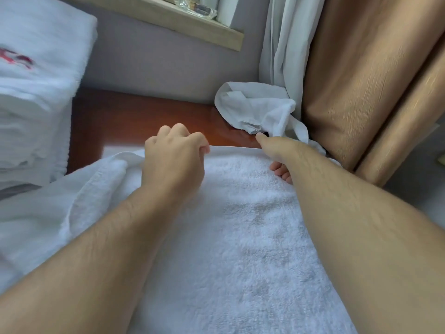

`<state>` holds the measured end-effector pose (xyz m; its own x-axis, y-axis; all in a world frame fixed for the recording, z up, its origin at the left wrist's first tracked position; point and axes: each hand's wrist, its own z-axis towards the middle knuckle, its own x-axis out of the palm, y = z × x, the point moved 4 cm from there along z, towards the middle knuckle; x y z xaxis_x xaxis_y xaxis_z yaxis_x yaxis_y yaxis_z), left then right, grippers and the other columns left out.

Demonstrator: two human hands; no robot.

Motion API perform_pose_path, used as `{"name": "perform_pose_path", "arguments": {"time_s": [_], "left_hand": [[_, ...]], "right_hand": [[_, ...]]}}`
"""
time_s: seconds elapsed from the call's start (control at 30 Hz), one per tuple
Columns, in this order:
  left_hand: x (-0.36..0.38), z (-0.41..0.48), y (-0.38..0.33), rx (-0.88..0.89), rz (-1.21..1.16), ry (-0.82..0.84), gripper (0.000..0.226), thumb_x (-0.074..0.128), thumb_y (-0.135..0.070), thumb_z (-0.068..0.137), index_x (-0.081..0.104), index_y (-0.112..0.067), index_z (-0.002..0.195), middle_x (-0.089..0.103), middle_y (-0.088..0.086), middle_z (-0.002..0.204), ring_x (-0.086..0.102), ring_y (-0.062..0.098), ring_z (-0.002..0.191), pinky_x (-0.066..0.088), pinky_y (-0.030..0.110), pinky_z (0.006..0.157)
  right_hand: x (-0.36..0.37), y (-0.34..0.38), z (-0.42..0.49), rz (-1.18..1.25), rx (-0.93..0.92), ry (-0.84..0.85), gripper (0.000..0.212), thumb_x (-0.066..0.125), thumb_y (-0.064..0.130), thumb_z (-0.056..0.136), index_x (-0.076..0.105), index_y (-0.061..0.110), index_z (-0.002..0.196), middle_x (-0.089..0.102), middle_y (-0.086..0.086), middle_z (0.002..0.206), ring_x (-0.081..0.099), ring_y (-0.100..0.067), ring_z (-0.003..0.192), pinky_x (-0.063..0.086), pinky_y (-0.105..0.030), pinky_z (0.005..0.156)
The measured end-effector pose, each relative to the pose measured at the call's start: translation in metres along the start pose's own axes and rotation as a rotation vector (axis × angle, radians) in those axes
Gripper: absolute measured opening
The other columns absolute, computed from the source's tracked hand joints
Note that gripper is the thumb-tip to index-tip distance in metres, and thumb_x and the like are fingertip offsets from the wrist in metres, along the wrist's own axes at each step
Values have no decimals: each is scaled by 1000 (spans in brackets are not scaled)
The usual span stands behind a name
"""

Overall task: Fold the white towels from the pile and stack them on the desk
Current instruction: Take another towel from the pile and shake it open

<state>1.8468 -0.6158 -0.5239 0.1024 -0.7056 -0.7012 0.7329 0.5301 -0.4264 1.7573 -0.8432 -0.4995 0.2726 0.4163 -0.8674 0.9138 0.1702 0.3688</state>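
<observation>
While the white towel point(240, 225) lies spread over the tabletop point(134, 116), both hands grip its far edge: left hand point(175, 155) fisted on it, right hand point(277, 153) curled under. Folded stack point(36, 92) at left, crumpled towel point(257, 107) beside the curtain point(361, 80).

White towel point(240, 237) spread across lower centre of frame, over reddish-brown bench point(134, 116). Left hand point(175, 155) at the towel's far edge, fingers curled, grip on the fold. Right hand point(277, 153) at the far edge too, right of centre, fingers tucked under cloth. Stack of folded towels point(36, 92) upper left. Crumpled white cloth point(255, 107) centre right, beside tan curtain point(373, 80). Wooden shelf point(168, 22) top.
</observation>
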Motion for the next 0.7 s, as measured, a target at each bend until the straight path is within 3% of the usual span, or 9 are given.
{"name": "perform_pose_path", "arguments": {"time_s": [0.07, 0.13, 0.2, 0.3, 0.37, 0.43, 0.53, 0.63, 0.7], "left_hand": [[1, -2, -3, 17, 57, 30, 14, 56, -21, 97, 64, -26, 108, 56, -1, 107, 48, 26, 99, 32, 36, 83], [9, -5, 2, -48, 131, 145, 28, 55, -38, 96, 55, -23, 119, 56, 0, 118, 48, 26, 110, 33, 39, 100], [14, -7, 7, -91, 180, 208, 40, 56, -41, 94, 47, -21, 128, 55, 0, 123, 47, 27, 115, 29, 42, 108], [11, -5, 7, -99, 198, 121, 47, 63, -21, 89, 44, -21, 132, 49, 1, 122, 41, 26, 109, 31, 35, 91], [10, -5, 7, -147, 174, 96, 57, 66, -15, 85, 41, -23, 135, 40, 3, 129, 36, 27, 113, 30, 34, 87], [11, -6, 9, -206, 161, 137, 54, 64, -13, 84, 43, -24, 133, 38, 3, 130, 33, 28, 115, 27, 36, 84], [9, -8, 10, -176, 189, 201, 25, 59, -16, 89, 63, -29, 110, 47, -1, 117, 34, 25, 109, 25, 37, 83], [-5, -5, -2, -75, 63, 36, 14, 48, -24, 99, 62, -27, 102, 58, -3, 108, 46, 24, 106, 25, 43, 100], [-18, -7, -15, 29, -45, -105, 12, 46, -21, 98, 58, -22, 102, 60, -2, 96, 53, 26, 95, 21, 45, 110]], "right_hand": [[-2, 0, -2, 6, 31, 55, 53, 47, 69, 91, 47, 16, 83, 50, -6, 65, 42, -18, 44, 40, -20, 33], [-2, -1, 1, -38, 30, 40, 42, 53, 55, 93, 52, 13, 98, 51, -6, 66, 44, -17, 41, 41, -23, 32], [-1, -7, 6, -19, 8, 27, 31, 54, 42, 95, 54, 11, 94, 52, -5, 64, 44, -16, 32, 41, -20, 33], [-1, -17, 14, 167, -45, 136, 29, 47, 32, 98, 50, 13, 77, 46, -2, 58, 39, -14, 39, 31, -12, 32], [-2, -25, 14, 213, 16, 166, 30, 44, 28, 94, 48, 14, 68, 40, 1, 47, 31, -12, 33, 26, -13, 33], [-2, -33, 13, 200, -19, 83, 27, 44, 24, 89, 56, 11, 68, 41, 1, 47, 33, -14, 36, 29, -19, 38], [3, -54, 5, 436, -260, -78, 31, 50, 28, 81, 66, 1, 86, 57, -8, 73, 51, -23, 68, 40, -36, 65], [2, -85, -16, 654, -376, -234, 62, 54, 40, 69, 53, -16, 96, 51, -9, 79, 49, -23, 77, 39, -39, 70], [-1, -101, -30, 732, -397, -306, 68, 55, 47, 66, 51, -15, 94, 49, -16, 73, 51, -21, 74, 42, -36, 69]]}}
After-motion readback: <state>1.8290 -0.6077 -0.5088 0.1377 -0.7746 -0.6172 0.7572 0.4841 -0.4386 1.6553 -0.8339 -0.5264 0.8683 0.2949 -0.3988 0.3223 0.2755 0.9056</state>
